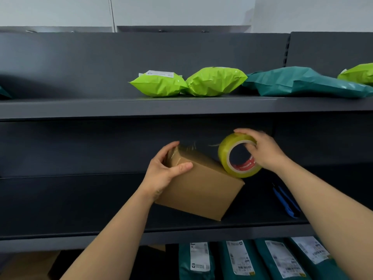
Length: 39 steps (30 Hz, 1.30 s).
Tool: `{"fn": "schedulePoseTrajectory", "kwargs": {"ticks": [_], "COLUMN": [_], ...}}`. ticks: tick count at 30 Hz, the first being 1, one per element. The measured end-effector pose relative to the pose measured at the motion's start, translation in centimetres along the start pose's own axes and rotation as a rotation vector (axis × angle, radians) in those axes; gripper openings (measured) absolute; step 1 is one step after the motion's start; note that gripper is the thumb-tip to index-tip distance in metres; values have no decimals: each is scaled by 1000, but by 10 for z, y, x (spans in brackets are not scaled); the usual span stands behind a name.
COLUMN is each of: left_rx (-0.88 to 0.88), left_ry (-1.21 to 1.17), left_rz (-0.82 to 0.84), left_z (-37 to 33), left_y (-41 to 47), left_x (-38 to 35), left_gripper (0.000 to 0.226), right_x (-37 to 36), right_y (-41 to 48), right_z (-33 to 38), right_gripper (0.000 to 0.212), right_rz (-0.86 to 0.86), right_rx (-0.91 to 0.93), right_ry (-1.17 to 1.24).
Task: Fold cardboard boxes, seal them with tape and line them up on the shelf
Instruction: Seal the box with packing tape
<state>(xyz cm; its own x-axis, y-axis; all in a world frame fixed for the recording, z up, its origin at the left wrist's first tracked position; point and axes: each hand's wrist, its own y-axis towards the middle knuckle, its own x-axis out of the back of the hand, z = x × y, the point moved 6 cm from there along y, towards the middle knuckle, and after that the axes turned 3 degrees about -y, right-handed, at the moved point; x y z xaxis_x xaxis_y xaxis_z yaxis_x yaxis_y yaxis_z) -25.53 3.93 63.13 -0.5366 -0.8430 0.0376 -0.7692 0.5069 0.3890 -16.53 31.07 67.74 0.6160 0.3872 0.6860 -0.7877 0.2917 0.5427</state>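
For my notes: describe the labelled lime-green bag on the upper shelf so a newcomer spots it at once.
Find the dark grey shelving and its upper shelf, where soft parcels lie in a row. The labelled bag is the leftmost lime-green one, touching a second lime-green bag on its right. Unlike that neighbour, it shows a white label on top.

You face dark grey metal shelving [141, 108] with a solid back panel [80, 63], a pale wall [181, 9] above its top edge.
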Motion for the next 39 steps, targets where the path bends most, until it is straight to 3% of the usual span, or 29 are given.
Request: {"fn": "schedulePoseTrajectory", "kwargs": {"ticks": [12, 22, 39], "left_rx": [-11, 0, 14], "left_ry": [-156, -178, -181], "left_rz": [-77, -90, -93], "left_z": [32, 46, 63], "left_y": [-19, -24, -29], "left_x": [29, 36, 47], "left_gripper": [75, 102, 99], "right_x": [-2, -31, -63], "right_y": [6, -3, -22], "right_z": [-27, -34, -43], "right_gripper": [59, 63, 66], "right_rz": [211, 221, 278], "right_rx": [103, 117, 96], "right_ry": [-304, -333, -304]}}
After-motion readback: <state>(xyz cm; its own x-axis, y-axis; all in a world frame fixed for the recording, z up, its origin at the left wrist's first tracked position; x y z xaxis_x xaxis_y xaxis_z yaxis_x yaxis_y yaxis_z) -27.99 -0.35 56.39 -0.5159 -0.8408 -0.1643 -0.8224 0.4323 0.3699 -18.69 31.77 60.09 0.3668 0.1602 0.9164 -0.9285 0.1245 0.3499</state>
